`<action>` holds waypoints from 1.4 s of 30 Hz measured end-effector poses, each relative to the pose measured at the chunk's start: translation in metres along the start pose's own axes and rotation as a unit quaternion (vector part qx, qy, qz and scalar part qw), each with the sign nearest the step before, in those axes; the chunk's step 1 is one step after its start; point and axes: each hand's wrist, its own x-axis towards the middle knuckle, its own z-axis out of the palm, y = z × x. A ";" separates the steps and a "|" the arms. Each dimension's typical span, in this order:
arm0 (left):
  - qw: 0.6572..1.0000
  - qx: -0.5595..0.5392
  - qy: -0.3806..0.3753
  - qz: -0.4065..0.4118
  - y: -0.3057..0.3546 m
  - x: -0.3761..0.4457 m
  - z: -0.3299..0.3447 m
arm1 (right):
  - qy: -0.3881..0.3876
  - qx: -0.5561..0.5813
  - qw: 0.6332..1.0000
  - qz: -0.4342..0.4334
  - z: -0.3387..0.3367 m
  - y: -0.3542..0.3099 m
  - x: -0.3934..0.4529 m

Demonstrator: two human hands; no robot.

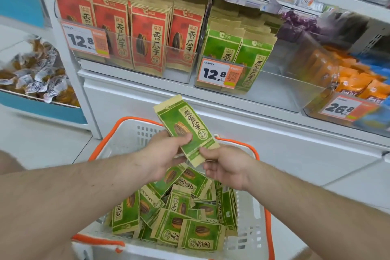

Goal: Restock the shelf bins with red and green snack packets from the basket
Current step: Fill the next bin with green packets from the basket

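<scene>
A green snack packet (185,126) is held tilted above the basket, its top end pointing up and to the left. My left hand (162,154) grips its lower part, thumb on the front. My right hand (226,164) pinches its bottom corner from the right. The white basket (128,135) with orange handles holds several more green packets (179,215) lying loose. On the shelf, a clear bin (147,63) at left holds rows of red packets (147,38). The clear bin (280,88) to its right holds green packets (236,53) only in its left part.
Price tags reading 12.8 (85,41) hang on both bin fronts. Orange packets (350,82) fill a bin at far right, tagged 26.8. A blue-edged rack (42,110) with wrapped snacks stands at left. A white cabinet front (274,143) is below the shelf.
</scene>
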 end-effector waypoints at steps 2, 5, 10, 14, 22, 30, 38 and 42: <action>0.999 0.008 0.000 0.038 0.008 0.000 0.000 | 0.015 -0.059 0.998 -0.017 -0.004 -0.002 0.002; 0.992 0.083 -0.022 0.097 0.023 -0.003 -0.003 | 0.060 -0.131 0.985 -0.091 -0.017 -0.021 -0.001; 0.972 0.182 -0.044 0.142 0.028 -0.010 -0.002 | 0.034 -0.161 0.964 -0.210 -0.025 -0.043 -0.013; 0.953 0.243 -0.058 0.170 0.032 -0.011 0.003 | 0.029 -0.161 0.957 -0.239 -0.025 -0.042 -0.018; 0.920 0.282 -0.100 0.252 0.071 -0.009 0.047 | 0.085 -0.086 0.955 -0.270 -0.048 -0.071 -0.051; 0.798 0.430 -0.009 0.421 0.130 0.007 0.127 | 0.151 0.061 0.958 -0.234 -0.102 -0.122 -0.079; 0.574 0.622 0.117 0.520 0.167 0.026 0.160 | 0.205 0.139 0.946 -0.211 -0.156 -0.187 -0.075; 0.531 0.684 0.128 0.483 0.191 0.039 0.167 | 0.231 0.160 0.939 -0.197 -0.166 -0.220 -0.062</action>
